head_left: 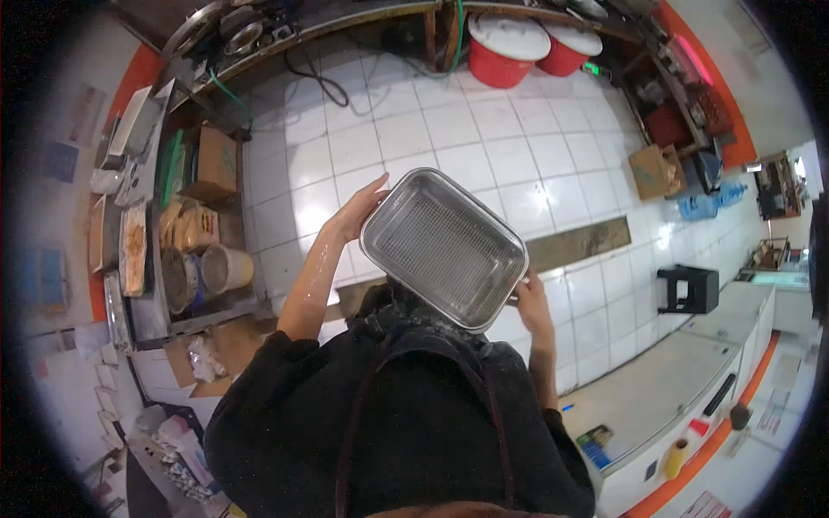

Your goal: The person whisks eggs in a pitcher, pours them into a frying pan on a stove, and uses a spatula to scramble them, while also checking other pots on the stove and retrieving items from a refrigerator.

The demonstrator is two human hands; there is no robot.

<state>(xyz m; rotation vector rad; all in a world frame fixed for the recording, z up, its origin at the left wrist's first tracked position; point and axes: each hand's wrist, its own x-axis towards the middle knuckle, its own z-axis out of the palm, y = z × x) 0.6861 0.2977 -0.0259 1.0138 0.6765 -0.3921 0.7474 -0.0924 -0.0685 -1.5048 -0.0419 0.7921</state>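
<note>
A deep rectangular metal pan (445, 246) with a mesh-like bottom is held out in front of my chest, tilted so its inside faces up toward me. Nothing lies in it that I can make out. My left hand (363, 210) grips its left end, with the fingers mostly hidden behind the rim and the thumb near the far corner. At the opposite end, my right hand (534, 304) is closed around the lower right edge. Wet drops or suds show on my left forearm.
White floor tiles with a long dark drain strip (587, 245) lie beneath. Shelves on the left hold a cardboard box (213, 164) and a white bucket (226, 268). Red tubs (503, 65) stand under the far bench. A black stool (688, 289) is near the right counter (665, 371).
</note>
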